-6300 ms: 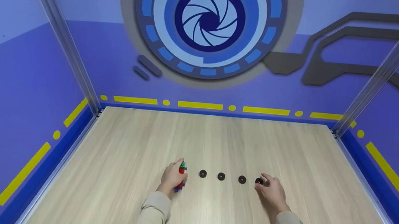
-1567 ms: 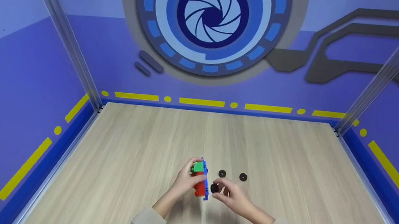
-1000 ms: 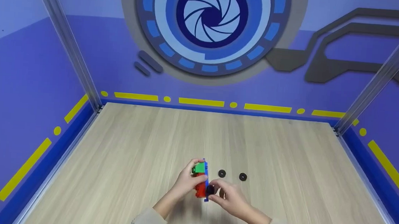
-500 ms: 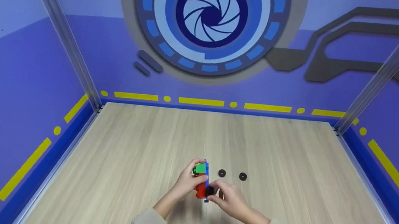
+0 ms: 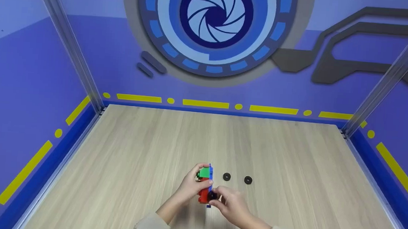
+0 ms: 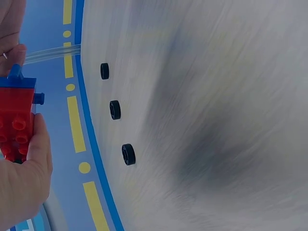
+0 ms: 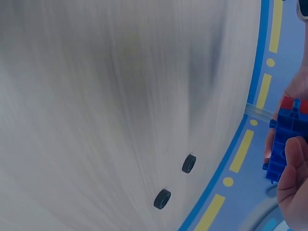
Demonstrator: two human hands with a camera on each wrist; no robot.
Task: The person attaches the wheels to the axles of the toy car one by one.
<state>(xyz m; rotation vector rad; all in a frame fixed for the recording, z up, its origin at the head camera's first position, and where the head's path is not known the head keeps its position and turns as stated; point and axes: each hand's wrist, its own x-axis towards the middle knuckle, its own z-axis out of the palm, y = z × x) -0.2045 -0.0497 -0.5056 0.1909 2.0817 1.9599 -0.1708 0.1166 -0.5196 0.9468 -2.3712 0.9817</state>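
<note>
My left hand (image 5: pixel 189 185) grips a toy train (image 5: pixel 204 188) of red and green blocks on a blue base, held up above the table and turned so its underside faces right. The thumb lies across the red part. A black wheel (image 5: pixel 212 195) is pinched between thumb and fingers of my right hand (image 5: pixel 234 204), against the base near its close end. In the left wrist view, a blue hook and axle peg show on the train (image 6: pixel 17 108). Whether the wheel sits on a peg is hidden by my fingers in the right wrist view.
Two loose black wheels, a nearer (image 5: pixel 226 176) and a farther right one (image 5: pixel 248 180), lie flat on the wooden table (image 5: pixel 152 136). A third loose wheel (image 6: pixel 105 71) shows in the left wrist view. Blue-purple panels (image 5: pixel 96 67) wall the table's back and sides.
Left hand lifted the train off the table and turned it; right hand took the rightmost wheel and brought it left to the train's base. Lately both hands have barely shifted, the wheel pressing closer.
</note>
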